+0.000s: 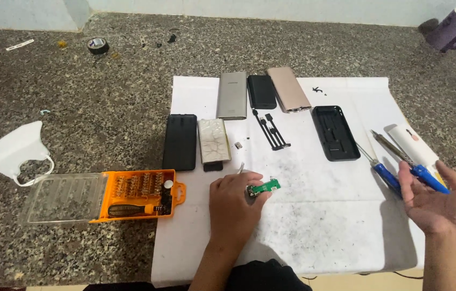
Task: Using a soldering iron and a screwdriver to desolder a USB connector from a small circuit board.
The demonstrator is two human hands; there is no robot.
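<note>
Left hand nearest the camera, at about 6 o'clock on the white paper sheet, knuckles up, fingers curled in a narrow pinch on the left end of a small green circuit board; the board's other end sticks out toward 3 o'clock and lies low over the sheet, can't tell if it touches. Thin metal tweezers tip pokes out just above the hand at 12 o'clock. Right hand at 3 o'clock off the sheet's edge, palm up toward the camera, fingers spread wide and loose, holding nothing; fingertips just beside the blue handle of a soldering iron, contact not clear. Second blue-handled tool lies just left of it, a white tube behind. Up the sheet at 12 o'clock: grey power bank, black power bank, rose-gold power bank, black cable, open black casing toward 2 o'clock. At 10 o'clock a black case and a silver battery cell side by side. Orange screwdriver bit set, lid open, at 9 o'clock on the granite table, white face mask past it. Purple mug far at 1 o'clock
</note>
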